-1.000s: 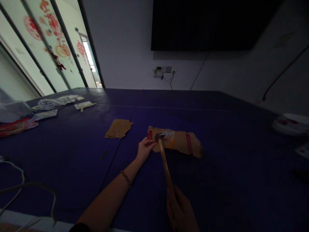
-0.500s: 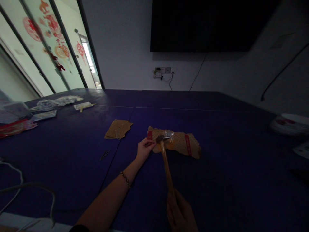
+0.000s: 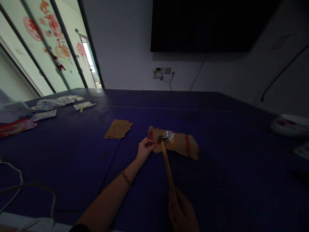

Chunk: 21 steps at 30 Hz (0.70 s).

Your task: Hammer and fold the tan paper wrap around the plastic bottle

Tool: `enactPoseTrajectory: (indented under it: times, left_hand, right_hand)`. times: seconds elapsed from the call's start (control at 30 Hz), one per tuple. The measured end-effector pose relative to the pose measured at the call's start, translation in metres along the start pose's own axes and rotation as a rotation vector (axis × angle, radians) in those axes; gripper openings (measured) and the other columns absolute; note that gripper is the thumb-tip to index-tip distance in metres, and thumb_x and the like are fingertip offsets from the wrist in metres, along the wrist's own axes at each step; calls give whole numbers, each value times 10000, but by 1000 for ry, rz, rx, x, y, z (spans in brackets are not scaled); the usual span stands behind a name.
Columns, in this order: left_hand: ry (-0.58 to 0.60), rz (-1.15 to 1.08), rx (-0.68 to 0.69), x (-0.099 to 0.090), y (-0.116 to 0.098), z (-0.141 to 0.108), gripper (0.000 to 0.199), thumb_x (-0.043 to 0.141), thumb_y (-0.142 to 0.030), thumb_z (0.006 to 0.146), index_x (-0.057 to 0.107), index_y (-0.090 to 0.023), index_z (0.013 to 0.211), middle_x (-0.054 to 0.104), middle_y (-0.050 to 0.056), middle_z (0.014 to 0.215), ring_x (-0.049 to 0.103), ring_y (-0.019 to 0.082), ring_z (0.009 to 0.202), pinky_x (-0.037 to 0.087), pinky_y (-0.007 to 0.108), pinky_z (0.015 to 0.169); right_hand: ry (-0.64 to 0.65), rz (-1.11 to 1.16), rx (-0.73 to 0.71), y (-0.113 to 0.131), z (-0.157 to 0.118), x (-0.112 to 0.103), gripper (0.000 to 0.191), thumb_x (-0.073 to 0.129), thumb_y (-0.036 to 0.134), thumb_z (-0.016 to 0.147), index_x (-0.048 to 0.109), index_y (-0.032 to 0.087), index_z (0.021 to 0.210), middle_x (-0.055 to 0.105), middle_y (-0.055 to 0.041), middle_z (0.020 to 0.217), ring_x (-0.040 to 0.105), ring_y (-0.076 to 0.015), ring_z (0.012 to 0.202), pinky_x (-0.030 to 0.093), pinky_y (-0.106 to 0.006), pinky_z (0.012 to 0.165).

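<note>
My right hand [image 3: 182, 209] is wrapped round the wooden handle of a hammer [image 3: 167, 164]. The hammer's dark metal head is over the left part of a flattened piece of brown cardboard [image 3: 180, 143] with red strips and shiny clear tape. At the cardboard's left edge, my left hand [image 3: 146, 147] pinches thumb and finger together close beside the hammer head. Whatever lies between those fingertips is too small and dark to make out. Several thin dark nail-like pieces [image 3: 105, 154] lie on the purple table [image 3: 217, 187], left of my left hand.
Another cardboard piece [image 3: 118, 129] lies beyond the nail-like pieces. Plastic packets [image 3: 83, 105] and a red package [image 3: 15, 127] are at the far left. White cables [image 3: 20, 187] curl at the near left. A white bowl-like container [image 3: 291, 124] stands at the right edge.
The hammer and my right hand have shifted very slightly to the right. The right end of the cardboard sits a little lower. My left hand stays almost in place.
</note>
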<state>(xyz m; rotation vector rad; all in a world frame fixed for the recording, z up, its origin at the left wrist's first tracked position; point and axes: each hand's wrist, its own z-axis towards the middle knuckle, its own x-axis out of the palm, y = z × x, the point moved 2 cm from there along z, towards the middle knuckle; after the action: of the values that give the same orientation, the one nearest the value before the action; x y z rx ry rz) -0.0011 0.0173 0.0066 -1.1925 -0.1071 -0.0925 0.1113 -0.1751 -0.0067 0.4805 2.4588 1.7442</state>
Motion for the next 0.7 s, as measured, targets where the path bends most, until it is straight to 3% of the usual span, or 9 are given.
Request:
enactPoseTrajectory:
  times: [0.23, 0.43, 0.7]
  left_hand:
    - [36, -58, -8, 0, 1, 0, 215, 678, -192, 560, 675, -165, 773, 527, 9, 800, 536, 115, 732, 427, 216, 652]
    - [43, -58, -28, -1, 2, -1, 292, 681, -222, 567, 676, -167, 854, 525, 22, 825, 537, 125, 738, 434, 230, 655]
    - [29, -53, -11, 0, 3, -1, 316, 684, -243, 566, 676, -179, 876, 526, 16, 809, 523, 121, 726, 426, 218, 640]
  right_hand:
    - [-75, 25, -19, -1, 3, -4, 544, 631, 581, 535, 560, 190, 905, 570, -4, 641, 537, -112, 526, 418, -177, 422]
    - [-85, 30, 29, 2, 0, 1, 532, 603, 587, 574, 559, 177, 910, 550, 14, 598, 520, -108, 485, 403, -183, 396]
    - [-70, -22, -32, 2, 1, -1, 492, 614, 560, 589, 581, 177, 895, 556, 15, 574, 519, -115, 485, 396, -190, 402]
